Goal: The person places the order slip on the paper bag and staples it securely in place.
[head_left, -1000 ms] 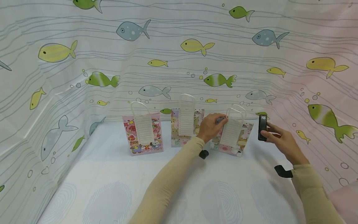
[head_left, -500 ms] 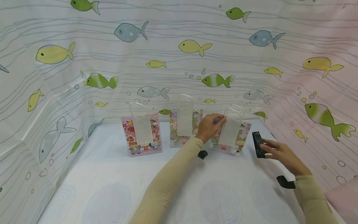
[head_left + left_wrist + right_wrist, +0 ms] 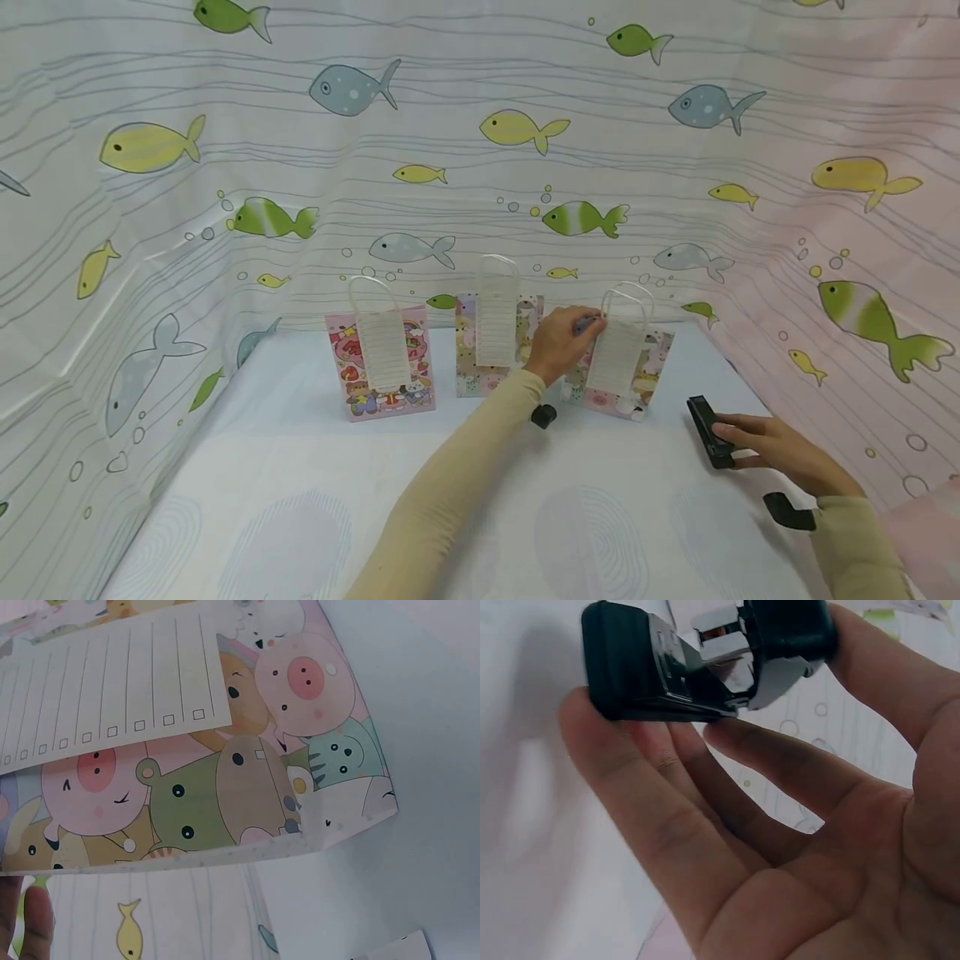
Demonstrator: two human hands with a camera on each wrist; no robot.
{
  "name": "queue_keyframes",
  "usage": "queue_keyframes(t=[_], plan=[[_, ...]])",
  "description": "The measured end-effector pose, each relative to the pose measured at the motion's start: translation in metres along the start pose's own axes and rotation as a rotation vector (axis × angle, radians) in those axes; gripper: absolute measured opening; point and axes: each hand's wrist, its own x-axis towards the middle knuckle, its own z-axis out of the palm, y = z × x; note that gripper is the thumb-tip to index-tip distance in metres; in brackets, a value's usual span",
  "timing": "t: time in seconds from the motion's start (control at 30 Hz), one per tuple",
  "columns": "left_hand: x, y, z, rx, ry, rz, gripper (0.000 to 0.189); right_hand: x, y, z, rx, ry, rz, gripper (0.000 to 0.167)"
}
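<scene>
In the head view my left hand (image 3: 558, 343) grips the upper left edge of a small gift bag (image 3: 654, 375) printed with cartoon animals. A lined checklist slip (image 3: 617, 354) lies against the bag's front, below its clear handle. The left wrist view shows that slip (image 3: 112, 690) and the bag's printed face up close, with fingertips (image 3: 36, 922) at the lower left. Off to the right, my right hand (image 3: 795, 454) holds a black stapler (image 3: 708, 433) between thumb and fingers, low over the table. The stapler's (image 3: 626, 664) two arms stand apart in the right wrist view.
Two more gift bags with slips stand to the left: a pink one (image 3: 423, 400) and an animal-print one (image 3: 468, 379) behind my left hand. A fish-patterned curtain (image 3: 465, 200) encloses the back and sides of the white table (image 3: 300, 467).
My right hand has brought the stapler down and toward me, tilting it from upright to slanted. The left hand keeps its grip on the bag; the bags stay in place.
</scene>
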Motion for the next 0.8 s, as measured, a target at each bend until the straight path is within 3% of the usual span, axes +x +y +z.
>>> queue_keyframes(t=[0.2, 0.43, 0.8], plan=[[-0.0007, -0.0006, 0.0002, -0.007, -0.006, -0.003, 0.029, -0.0036, 0.0061, -0.0002, -0.019, -0.031, 0.082, 0.073], [0.0019, 0.0002, 0.0003, 0.016, 0.0, 0.014, 0.029, -0.0009, 0.0034, 0.0005, -0.074, -0.023, 0.113, 0.072], [0.0016, 0.0003, 0.002, 0.01, -0.001, -0.035, 0.029, 0.0044, 0.001, -0.0016, -0.121, 0.015, 0.15, 0.077]])
